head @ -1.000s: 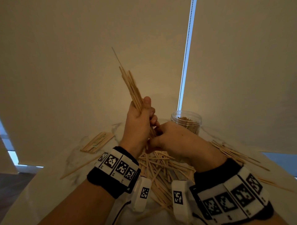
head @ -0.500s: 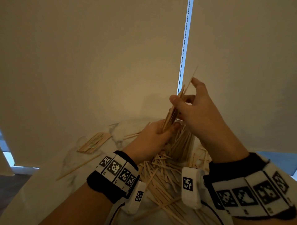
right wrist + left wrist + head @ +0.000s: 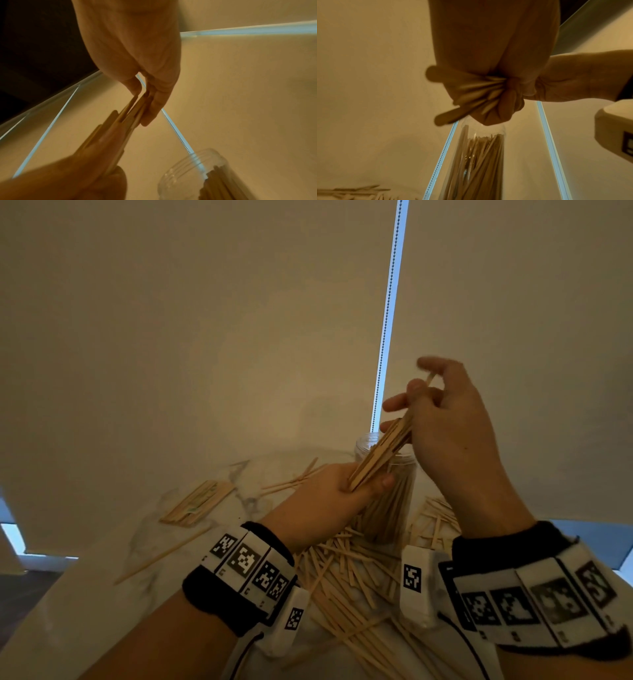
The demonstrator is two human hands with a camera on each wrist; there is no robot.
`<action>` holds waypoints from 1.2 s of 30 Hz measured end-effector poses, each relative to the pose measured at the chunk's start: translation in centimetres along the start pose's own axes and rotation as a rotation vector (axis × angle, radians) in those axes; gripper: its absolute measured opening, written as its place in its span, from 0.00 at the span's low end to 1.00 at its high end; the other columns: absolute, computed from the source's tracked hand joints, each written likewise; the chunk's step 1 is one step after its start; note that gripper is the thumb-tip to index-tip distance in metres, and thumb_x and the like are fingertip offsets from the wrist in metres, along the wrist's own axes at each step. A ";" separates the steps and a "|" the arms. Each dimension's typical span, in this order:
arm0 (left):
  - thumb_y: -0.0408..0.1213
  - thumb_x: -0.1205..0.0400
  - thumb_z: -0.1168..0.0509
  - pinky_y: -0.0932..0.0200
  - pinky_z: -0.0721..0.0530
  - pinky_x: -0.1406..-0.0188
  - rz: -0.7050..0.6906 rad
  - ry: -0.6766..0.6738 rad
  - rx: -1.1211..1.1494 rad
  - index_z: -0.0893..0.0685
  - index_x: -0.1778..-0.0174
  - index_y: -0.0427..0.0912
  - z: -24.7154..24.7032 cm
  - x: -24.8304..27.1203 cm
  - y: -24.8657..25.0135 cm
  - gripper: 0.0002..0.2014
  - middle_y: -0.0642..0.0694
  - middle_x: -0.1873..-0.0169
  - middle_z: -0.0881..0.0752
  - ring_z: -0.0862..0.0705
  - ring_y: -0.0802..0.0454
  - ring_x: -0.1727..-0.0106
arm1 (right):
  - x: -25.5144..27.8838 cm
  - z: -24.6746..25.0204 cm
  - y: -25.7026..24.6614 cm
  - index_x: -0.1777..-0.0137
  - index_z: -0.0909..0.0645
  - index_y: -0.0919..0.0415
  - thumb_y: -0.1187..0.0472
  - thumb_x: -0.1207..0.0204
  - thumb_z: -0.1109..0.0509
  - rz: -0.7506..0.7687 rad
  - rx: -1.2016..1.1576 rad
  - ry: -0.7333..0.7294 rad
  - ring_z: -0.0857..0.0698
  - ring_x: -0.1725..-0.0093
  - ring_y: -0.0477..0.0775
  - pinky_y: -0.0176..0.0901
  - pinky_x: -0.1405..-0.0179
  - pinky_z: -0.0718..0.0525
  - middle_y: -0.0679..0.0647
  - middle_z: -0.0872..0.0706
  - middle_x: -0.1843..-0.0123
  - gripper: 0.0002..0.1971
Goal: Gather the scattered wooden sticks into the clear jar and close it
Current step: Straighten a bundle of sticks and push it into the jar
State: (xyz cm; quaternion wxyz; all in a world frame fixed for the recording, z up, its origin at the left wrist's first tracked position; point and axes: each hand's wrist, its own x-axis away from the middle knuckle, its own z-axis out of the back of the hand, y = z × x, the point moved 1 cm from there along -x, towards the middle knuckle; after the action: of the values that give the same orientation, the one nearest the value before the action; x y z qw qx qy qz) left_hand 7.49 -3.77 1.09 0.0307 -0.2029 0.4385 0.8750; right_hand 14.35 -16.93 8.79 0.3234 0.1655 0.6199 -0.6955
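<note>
A bundle of wooden sticks (image 3: 383, 453) leans up to the right, just in front of the mouth of the clear jar (image 3: 394, 508). My left hand (image 3: 370, 484) grips the bundle's lower end. My right hand (image 3: 411, 398) pinches its upper end between thumb and fingers. The jar stands upright, open and mostly full of sticks (image 3: 479, 155). In the left wrist view the sticks (image 3: 476, 92) fan out of my fist right above the jar's rim (image 3: 482, 127). The right wrist view shows the fingers (image 3: 154, 108) against the sticks (image 3: 130, 112), with the jar (image 3: 193, 170) below right.
Several loose sticks (image 3: 346, 577) lie in a heap on the white marbled table (image 3: 85, 594) between my wrists and around the jar. A tidy stack of sticks (image 3: 197, 503) sits at the left, with one long thin skewer (image 3: 164, 556) near it. Window blinds hang behind.
The bundle was upright in my left hand; it has tipped right toward the jar. My right hand has risen and taken hold of its upper end.
</note>
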 end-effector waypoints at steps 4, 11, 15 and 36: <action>0.56 0.14 0.36 0.57 0.29 0.72 0.026 0.061 -0.040 0.25 0.68 0.46 0.4 -0.1 0.0 0.21 0.54 0.79 0.27 0.31 0.57 0.79 | 0.3 -1.2 0.4 0.55 0.15 0.53 0.45 0.12 0.45 0.000 0.289 -0.107 0.12 0.63 0.43 0.37 0.65 0.19 0.47 0.10 0.62 0.21; 0.57 0.14 0.38 0.46 0.18 0.69 0.063 0.051 -0.230 0.23 0.63 0.38 1.2 -0.4 -0.6 0.24 0.48 0.76 0.26 0.27 0.50 0.76 | 0.5 -1.3 0.5 0.52 0.11 0.58 0.53 0.12 0.40 0.027 0.512 -0.220 0.16 0.63 0.46 0.27 0.70 0.31 0.52 0.10 0.59 0.17; 0.57 0.14 0.39 0.51 0.24 0.69 0.083 -0.006 -0.323 0.19 0.57 0.42 1.5 -0.3 -0.8 0.21 0.48 0.72 0.21 0.26 0.52 0.74 | 1.0 -1.8 0.2 0.57 0.12 0.59 0.53 0.13 0.40 -0.032 0.613 -0.382 0.22 0.69 0.44 0.33 0.74 0.34 0.53 0.14 0.64 0.19; 0.53 0.28 0.21 0.62 0.14 0.62 -0.037 -0.027 -0.269 0.31 0.24 0.60 3.8 0.6 1.7 0.38 0.53 0.62 0.10 0.13 0.61 0.67 | 2.3 -3.1 1.3 0.72 0.31 0.54 0.49 0.15 0.44 0.131 0.852 -0.419 0.24 0.67 0.55 0.43 0.67 0.28 0.49 0.27 0.73 0.22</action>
State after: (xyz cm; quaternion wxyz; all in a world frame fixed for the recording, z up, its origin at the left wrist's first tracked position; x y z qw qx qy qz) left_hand 5.28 -1.95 4.14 0.0252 -0.2015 0.3130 0.9278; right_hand 12.96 -14.55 5.79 0.3877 0.1783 0.1893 -0.8843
